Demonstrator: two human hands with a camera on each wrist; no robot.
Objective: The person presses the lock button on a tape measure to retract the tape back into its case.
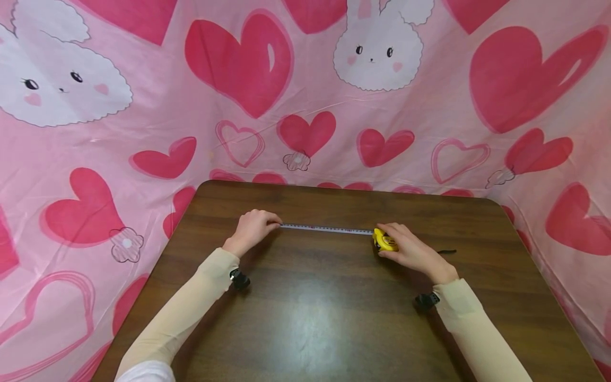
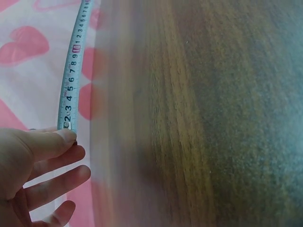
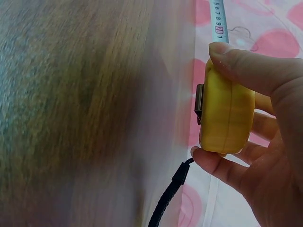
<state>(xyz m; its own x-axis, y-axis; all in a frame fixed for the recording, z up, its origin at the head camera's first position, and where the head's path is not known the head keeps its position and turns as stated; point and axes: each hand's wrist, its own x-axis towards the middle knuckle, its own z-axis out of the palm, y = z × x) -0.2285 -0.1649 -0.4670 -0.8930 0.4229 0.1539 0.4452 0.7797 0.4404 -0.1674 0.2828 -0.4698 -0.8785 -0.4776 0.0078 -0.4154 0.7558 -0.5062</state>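
Fingers (image 2: 49, 142) on the left hand (image 1: 251, 229) pinch the tape (image 1: 329, 229) by its end; the right hand (image 1: 414, 249) grips the yellow case (image 3: 227, 113). I'd pull gently, ends level, so nothing twists.

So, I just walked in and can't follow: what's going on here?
The person's right hand grips a yellow, rounded tape measure, and their left hand pinches the end of its pale, numbered metal blade. The blade is pulled out straight between the hands, above a dark brown, wood-grained table. A black braided strap trails from the tape measure.
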